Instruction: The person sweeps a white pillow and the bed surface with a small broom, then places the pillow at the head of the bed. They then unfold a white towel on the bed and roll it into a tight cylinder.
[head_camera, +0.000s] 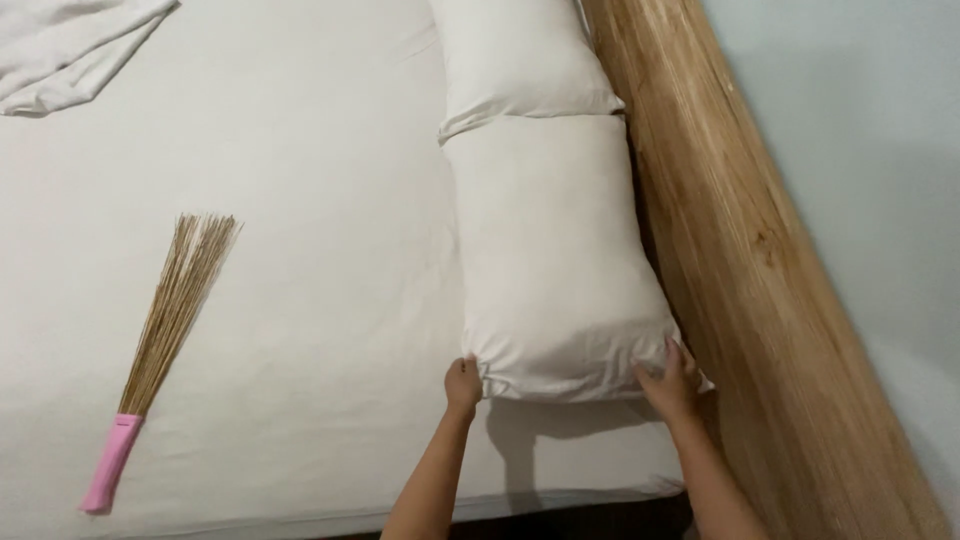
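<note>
A long white pillow (555, 260) lies along the right side of a bed covered with a white sheet (320, 230), next to a wooden headboard (730, 260). My left hand (463, 384) pinches the pillow's near left corner. At the near right corner, my right hand (670, 380) grips the pillow beside the headboard. The near end of the pillow is lifted a little and casts a shadow on the sheet. A second white pillow (520, 55) lies end to end with it, farther away.
A stick broom (165, 330) with a pink handle lies on the sheet at the left. A crumpled white cloth (70, 45) sits at the far left corner. A pale wall (870, 150) rises behind the headboard.
</note>
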